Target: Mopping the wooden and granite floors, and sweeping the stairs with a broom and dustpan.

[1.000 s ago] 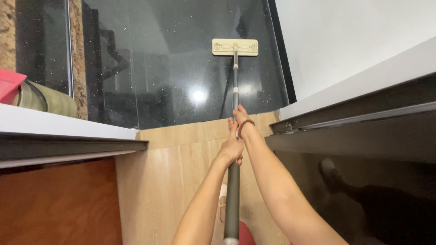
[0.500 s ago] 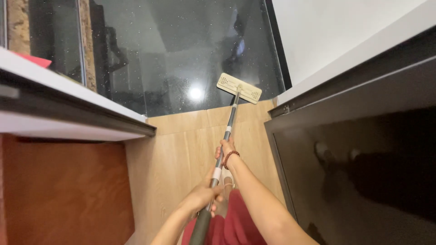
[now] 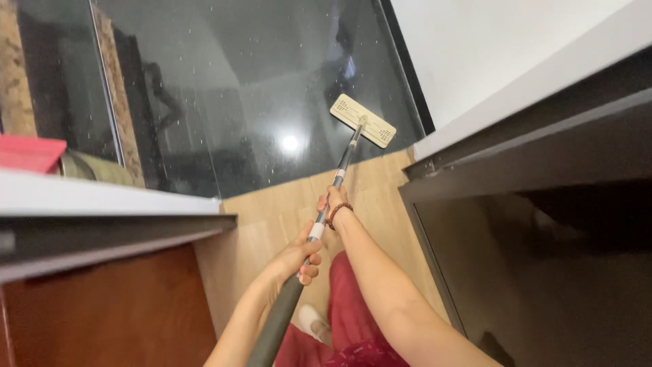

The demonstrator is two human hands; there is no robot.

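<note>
The person grips a flat mop [image 3: 343, 160] with both hands. Its long pole runs from the lower middle of the view up and to the right, away from the person, so the long axis leans diagonally toward the far right corner of the floor. The dark grey grip end points back toward the person's body; the metal upper section, with a pale band near the hands, points at the head.

The mop head [image 3: 363, 121] is a beige rectangular pad plate. It lies flat on the glossy black speckled floor [image 3: 272, 81], just beyond the seam where that floor meets the light wood-look floor [image 3: 272, 214]. The plate is turned askew, its long side running from upper left to lower right, roughly crosswise to the pole.

The left hand [image 3: 297, 256] is curled shut around the pole at the join of grey grip and metal tube, fingers wrapped over the top. The right hand [image 3: 331, 202], with a reddish bead bracelet [image 3: 339, 213] at the wrist, sits farther up the pole; it appears closed round the tube, though mostly the back of the wrist shows.

To the left stands a white-topped bench [image 3: 102, 197] with a brown wooden front below; a red object [image 3: 27, 153] and an olive rolled thing [image 3: 95, 168] rest on it. To the right is a dark cabinet front [image 3: 543, 272] under a white top. A ceiling light is reflected on the black floor near the mop head.
</note>
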